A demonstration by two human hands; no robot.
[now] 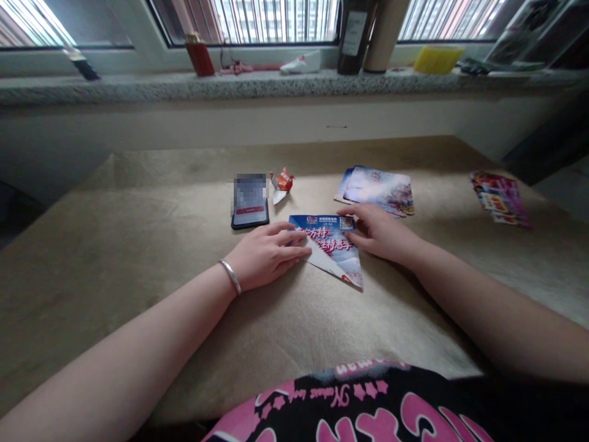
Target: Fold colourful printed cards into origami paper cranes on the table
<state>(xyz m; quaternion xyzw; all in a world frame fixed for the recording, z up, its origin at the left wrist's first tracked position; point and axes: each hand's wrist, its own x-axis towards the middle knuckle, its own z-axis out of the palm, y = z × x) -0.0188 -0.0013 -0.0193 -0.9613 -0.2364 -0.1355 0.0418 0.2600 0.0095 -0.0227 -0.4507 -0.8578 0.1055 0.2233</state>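
Note:
A colorful printed flyer [331, 236] lies on the table between my hands, its lower left corner folded over so that a white triangle of its back shows. My left hand [269, 255] rests flat, with extended fingers pressing on the flyer's left side and the folded flap. At the right edge is my right hand [380, 233], its fingers and thumb apart and touching the flyer near its printed square code. Behind the flyer sits a small folded paper figure [282, 184] in orange and white. A smartphone [250, 201] with a blurred screen lies beyond my left hand.
Several more flyers [381, 186] are stacked behind my right hand. Pink and red printed papers [501, 199] lie at the table's right side. The tan tabletop [138, 245] ends at a wall below a stone windowsill [257, 86], which holds a red bottle [199, 56] and a yellow object [438, 59].

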